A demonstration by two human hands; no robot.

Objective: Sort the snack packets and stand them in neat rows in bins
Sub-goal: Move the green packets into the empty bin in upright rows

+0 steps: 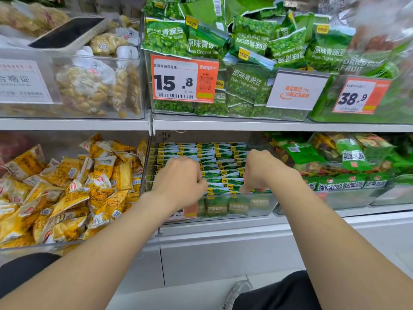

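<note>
Shop shelves of clear bins fill the frame. At lower centre, the bin (263,204) already holds green pea packets (223,166) standing in tidy rows. The upper bin (288,116), tagged "15.8" with "Peas Original Taste" packs, is a jumble. Your left hand (178,180) keeps a narrow grip, pinching front-row packet tops. Whether your right hand (259,171) grips anything, you cannot tell.

access: open gap above front wall of clear plastic bin (259,205), under white shelf board (245,125) | inside: upright green-and-white pea packets (220,163) packed in touching rows | sides: heaped yellow snack packets (67,193) left, green mixed-snack packets (350,157) right
</note>
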